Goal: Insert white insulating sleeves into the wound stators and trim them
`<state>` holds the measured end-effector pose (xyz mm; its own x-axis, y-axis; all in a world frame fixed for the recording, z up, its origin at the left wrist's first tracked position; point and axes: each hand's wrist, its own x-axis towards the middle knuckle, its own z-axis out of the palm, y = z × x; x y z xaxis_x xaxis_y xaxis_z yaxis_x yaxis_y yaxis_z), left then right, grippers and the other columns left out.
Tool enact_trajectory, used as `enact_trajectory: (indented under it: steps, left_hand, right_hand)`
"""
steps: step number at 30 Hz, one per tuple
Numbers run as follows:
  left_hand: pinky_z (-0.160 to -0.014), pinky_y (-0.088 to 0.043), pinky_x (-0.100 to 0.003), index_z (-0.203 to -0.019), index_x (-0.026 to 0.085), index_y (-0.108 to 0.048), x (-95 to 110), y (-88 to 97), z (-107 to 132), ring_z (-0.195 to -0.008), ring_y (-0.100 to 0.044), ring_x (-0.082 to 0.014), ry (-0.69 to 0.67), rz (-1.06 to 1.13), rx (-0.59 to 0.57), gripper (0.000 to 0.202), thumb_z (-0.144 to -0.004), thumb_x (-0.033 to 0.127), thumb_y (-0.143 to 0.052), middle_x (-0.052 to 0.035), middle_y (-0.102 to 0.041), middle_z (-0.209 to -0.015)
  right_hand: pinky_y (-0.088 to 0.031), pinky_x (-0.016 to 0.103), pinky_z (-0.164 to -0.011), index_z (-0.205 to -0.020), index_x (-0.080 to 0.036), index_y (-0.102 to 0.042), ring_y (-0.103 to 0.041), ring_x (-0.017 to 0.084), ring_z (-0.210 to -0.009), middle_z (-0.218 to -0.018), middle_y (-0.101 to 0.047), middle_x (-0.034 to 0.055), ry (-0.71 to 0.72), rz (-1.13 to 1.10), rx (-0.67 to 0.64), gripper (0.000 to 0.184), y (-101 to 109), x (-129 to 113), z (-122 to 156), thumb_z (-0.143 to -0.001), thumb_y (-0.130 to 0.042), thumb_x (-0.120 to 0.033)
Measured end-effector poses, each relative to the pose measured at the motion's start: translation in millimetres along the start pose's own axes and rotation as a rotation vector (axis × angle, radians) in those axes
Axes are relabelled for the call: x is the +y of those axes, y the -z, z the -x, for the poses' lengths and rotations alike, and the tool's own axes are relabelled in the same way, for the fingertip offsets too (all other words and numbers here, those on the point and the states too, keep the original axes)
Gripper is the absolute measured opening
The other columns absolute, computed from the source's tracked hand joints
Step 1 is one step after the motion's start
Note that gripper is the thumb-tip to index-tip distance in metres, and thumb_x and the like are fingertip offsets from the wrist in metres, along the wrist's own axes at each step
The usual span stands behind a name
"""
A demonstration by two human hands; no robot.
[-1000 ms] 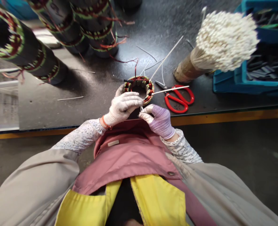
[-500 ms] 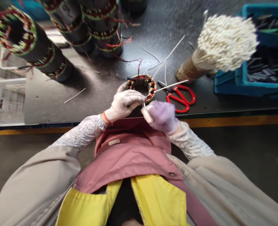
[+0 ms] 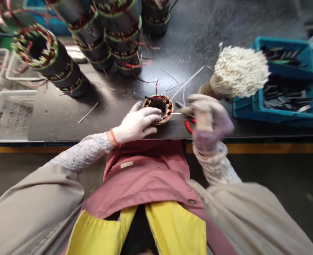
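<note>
A motor stator (image 3: 170, 109) with red windings and green insulation lies at the table's front edge. My left hand (image 3: 136, 122), in a white glove, grips its left side, with fingers over the rim. White lacing cord (image 3: 187, 85) runs from the stator up to the right. My right hand (image 3: 210, 122), in a purple and white glove, is smeared by motion over the scissors (image 3: 189, 126). Only part of their red handle shows below the hand; whether the fingers hold them I cannot tell.
Stacked stators (image 3: 67, 74) stand at the left and back, with red leads sticking out. White baskets (image 3: 10, 115) sit at far left. A bundle of white cords (image 3: 241, 71) stands at right, beside blue bins (image 3: 278, 109) of dark pieces. Cord scraps (image 3: 88, 112) lie on the table.
My right hand has left the cord at the stator's front and moved right, over the scissors. My left hand stays on the stator, its fingers spread further over it. The view has shifted slightly.
</note>
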<state>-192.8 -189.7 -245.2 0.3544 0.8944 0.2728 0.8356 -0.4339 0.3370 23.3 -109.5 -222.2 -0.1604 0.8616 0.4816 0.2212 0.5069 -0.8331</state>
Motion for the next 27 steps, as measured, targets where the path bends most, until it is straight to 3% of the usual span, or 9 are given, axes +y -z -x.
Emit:
enact_trajectory:
  steps: [2,5,7,9,12,14,18,20,27]
  left_hand:
    - [-0.12,-0.024,-0.067,-0.141,0.019,-0.057,-0.2,2.9,3.7,-0.143,-0.047,-0.0368,0.027,-0.109,-0.011,0.057,-0.091,0.046,-0.067,-0.0153,-0.055,-0.15]
    - [-0.119,-0.026,-0.069,-0.138,0.018,-0.059,-5.8,-3.9,2.0,-0.139,-0.05,-0.0367,-0.02,-0.199,-0.056,0.049,-0.093,0.036,-0.067,-0.0146,-0.062,-0.142]
    - [-0.117,-0.033,-0.064,-0.132,0.018,-0.064,-8.2,-10.0,1.6,-0.129,-0.06,-0.0327,-0.069,-0.245,-0.057,0.04,-0.094,0.032,-0.066,-0.0129,-0.071,-0.129]
    - [-0.112,-0.042,-0.057,-0.128,0.016,-0.066,-7.4,-11.9,7.1,-0.12,-0.065,-0.0301,-0.105,-0.307,-0.015,0.04,-0.092,0.035,-0.068,-0.0127,-0.074,-0.121]
    - [-0.102,-0.051,-0.047,-0.121,0.014,-0.069,-3.8,-8.1,24.3,-0.109,-0.069,-0.0266,-0.146,-0.379,0.059,0.04,-0.092,0.042,-0.069,-0.0119,-0.076,-0.114]
    - [-0.1,-0.052,-0.045,-0.12,0.015,-0.07,-2.5,-4.8,34.8,-0.106,-0.07,-0.025,-0.142,-0.384,0.09,0.039,-0.093,0.042,-0.067,-0.0111,-0.076,-0.113]
    - [-0.1,-0.051,-0.048,-0.124,0.017,-0.069,-7.2,-3.5,39.9,-0.11,-0.068,-0.0279,-0.096,-0.33,0.052,0.04,-0.093,0.042,-0.067,-0.0117,-0.075,-0.118]
    - [-0.102,-0.049,-0.05,-0.125,0.018,-0.069,-11.0,-5.5,36.4,-0.112,-0.068,-0.0284,-0.075,-0.286,0.013,0.04,-0.094,0.042,-0.065,-0.0121,-0.074,-0.12]
    - [-0.104,-0.049,-0.05,-0.122,0.019,-0.071,-9.5,-5.9,31.5,-0.115,-0.067,-0.0287,-0.049,-0.246,-0.005,0.035,-0.095,0.038,-0.063,-0.0122,-0.074,-0.121]
  right_hand:
    - [-0.057,0.045,-0.088,-0.097,-0.019,-0.064,-0.067,0.026,-0.103,-0.106,-0.068,0.013,0.12,0.4,0.007,0.033,43.6,14.9,14.0,-0.098,-0.043,-0.043]
    - [-0.054,0.048,-0.09,-0.124,-0.011,-0.063,-0.066,0.032,-0.107,-0.119,-0.067,0.0209,0.011,1.003,-0.5,0.04,72.3,38.6,12.6,-0.095,-0.045,-0.032]
    - [-0.053,0.046,-0.083,-0.146,-0.009,-0.048,-0.066,0.035,-0.105,-0.125,-0.064,0.0252,-0.07,1.253,-0.755,0.058,64.9,44.5,-3.1,-0.09,-0.049,-0.027]
    - [-0.052,0.042,-0.078,-0.155,-0.013,-0.036,-0.068,0.034,-0.101,-0.124,-0.064,0.0248,-0.157,1.359,-0.909,0.072,49.9,38.4,-21.8,-0.087,-0.054,-0.027]
    - [-0.049,0.039,-0.072,-0.153,-0.016,-0.039,-0.071,0.031,-0.088,-0.103,-0.072,0.0191,-0.318,1.401,-1.066,0.068,38.2,19.3,-30.4,-0.089,-0.055,-0.032]
    - [-0.049,0.038,-0.071,-0.146,-0.016,-0.05,-0.072,0.029,-0.082,-0.091,-0.073,0.0154,-0.281,1.367,-1.064,0.057,41.4,12.0,-14.7,-0.092,-0.051,-0.034]
    - [-0.052,0.035,-0.084,-0.134,-0.016,-0.06,-0.068,0.026,-0.099,-0.112,-0.071,0.0144,0.134,1.032,-0.873,0.048,52.2,10.0,41.7,-0.088,-0.055,-0.03]
    - [-0.051,0.034,-0.088,-0.133,-0.013,-0.06,-0.065,0.027,-0.104,-0.114,-0.07,0.0153,0.23,0.975,-0.797,0.049,48.8,8.3,61.1,-0.087,-0.055,-0.03]
    - [-0.04,0.029,-0.071,-0.143,-0.017,-0.056,-0.063,0.026,-0.101,-0.115,-0.067,0.0162,0.124,1.156,-0.899,0.052,15.8,-16.1,50.8,-0.093,-0.051,-0.033]
